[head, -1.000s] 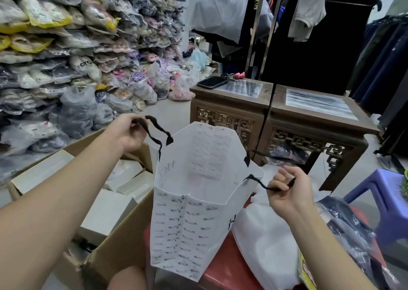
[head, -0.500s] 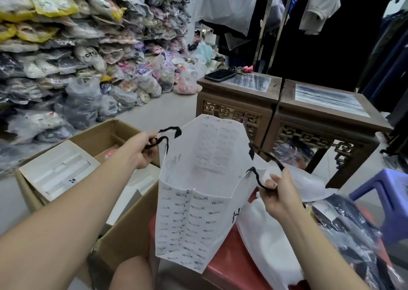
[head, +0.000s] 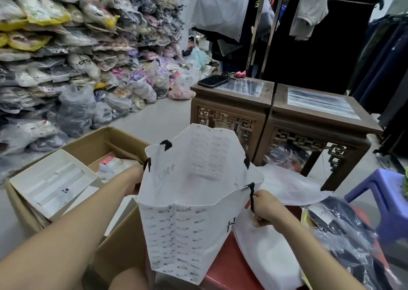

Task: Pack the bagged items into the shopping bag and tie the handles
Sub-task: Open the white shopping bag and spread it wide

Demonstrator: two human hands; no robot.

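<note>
Shopping bag [head: 183, 223] wall covering most of left hand [head: 133, 182]; fingers hiding behind it, grip impossible to tell. Black handle [head: 251, 193] disappearing into right hand [head: 265, 210], fingertips curling under, out of sight. Small print on bag blurring, not reading fully. Bagged items [head: 344, 247] at lower right smearing into blur, running off frame edge. Cardboard box [head: 119, 252] getting cut by bottom edge. Purple stool [head: 384, 203] running off right edge. Red stool [head: 225, 275] lying mostly hidden under bags.

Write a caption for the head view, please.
A shopping bag held open by left hand and right hand beside a cardboard box.
</note>
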